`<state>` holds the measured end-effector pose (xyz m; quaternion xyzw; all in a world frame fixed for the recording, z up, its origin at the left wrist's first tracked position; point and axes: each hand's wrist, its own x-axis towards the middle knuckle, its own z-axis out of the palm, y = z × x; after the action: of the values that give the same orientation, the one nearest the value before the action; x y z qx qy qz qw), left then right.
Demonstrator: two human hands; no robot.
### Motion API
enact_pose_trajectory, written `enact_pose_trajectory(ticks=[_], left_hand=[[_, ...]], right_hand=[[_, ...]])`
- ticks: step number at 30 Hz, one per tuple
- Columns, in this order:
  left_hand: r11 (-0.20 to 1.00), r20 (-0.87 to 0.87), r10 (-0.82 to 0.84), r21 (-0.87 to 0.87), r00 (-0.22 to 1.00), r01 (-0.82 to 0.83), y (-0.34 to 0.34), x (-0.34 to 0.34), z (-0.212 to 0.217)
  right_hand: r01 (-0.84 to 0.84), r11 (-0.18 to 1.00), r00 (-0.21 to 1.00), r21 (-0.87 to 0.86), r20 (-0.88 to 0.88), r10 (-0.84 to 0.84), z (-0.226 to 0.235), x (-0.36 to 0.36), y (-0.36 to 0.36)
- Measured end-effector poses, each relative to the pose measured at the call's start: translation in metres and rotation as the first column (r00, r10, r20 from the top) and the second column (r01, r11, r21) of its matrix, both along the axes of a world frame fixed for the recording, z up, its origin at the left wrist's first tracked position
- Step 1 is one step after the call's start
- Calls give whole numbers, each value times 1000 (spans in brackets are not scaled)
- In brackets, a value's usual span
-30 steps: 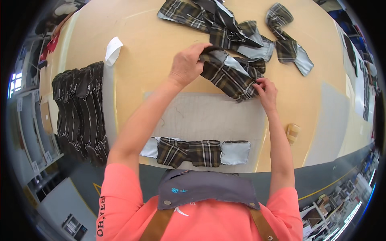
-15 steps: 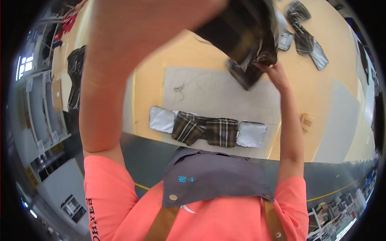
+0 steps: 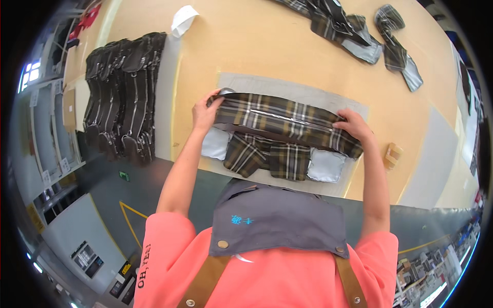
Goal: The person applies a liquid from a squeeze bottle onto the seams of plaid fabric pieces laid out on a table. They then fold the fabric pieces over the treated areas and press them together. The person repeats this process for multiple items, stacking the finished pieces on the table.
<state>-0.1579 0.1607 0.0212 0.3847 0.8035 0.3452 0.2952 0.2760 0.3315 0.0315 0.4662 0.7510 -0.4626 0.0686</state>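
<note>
A long plaid fabric panel (image 3: 303, 132) with a zipper along it is stretched between my hands, above the grey mat (image 3: 321, 93). My left hand (image 3: 204, 112) pinches its left end, where a small silvery edge peeks out. At the right end, my right hand (image 3: 356, 126) grips the upper edge between thumb and fingers. Just nearer to me lies a second plaid piece (image 3: 288, 161) with silvery lining flaps, one at its left (image 3: 214, 145) and one at its right (image 3: 326, 166). The held panel hangs partly over the back of this piece.
Dark zippered pieces (image 3: 137, 90) lie side by side at the left of the tan table (image 3: 246, 46). More plaid pieces with silvery lining (image 3: 354, 41) lie far right, beside another curved one (image 3: 394, 54). A white scrap (image 3: 184, 21) sits far left, a tan block (image 3: 393, 155) right.
Both hands have come down and nearer with the plaid panel, which was bunched and raised far off. It is now spread lengthwise. The left arm has swung down from across the view.
</note>
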Motion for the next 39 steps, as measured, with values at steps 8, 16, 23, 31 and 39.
enact_pose_trajectory(ticks=[8, 16, 23, 31, 39], left_hand=[[982, -563, -49, 122, 825, 142, -27, 1, 1], [988, -174, 92, -103, 980, -111, -21, 4, -7], [994, 76, 26, 100, 997, -34, -5, 45, 46], [947, 346, -298, -9, 890, 320, 27, 154, 1], [939, 270, -321, -37, 908, 343, 40, 149, 34]], right_hand=[[503, 761, 861, 410, -159, -484, 9, 42, -38], [796, 452, 594, 403, -376, -711, -17, 63, -82], [636, 640, 768, 431, -271, -581, 50, -5, -87], [337, 917, 858, 213, -470, -207, 15, -100, -83], [484, 470, 875, 738, -408, -259, 1, -53, 147]])
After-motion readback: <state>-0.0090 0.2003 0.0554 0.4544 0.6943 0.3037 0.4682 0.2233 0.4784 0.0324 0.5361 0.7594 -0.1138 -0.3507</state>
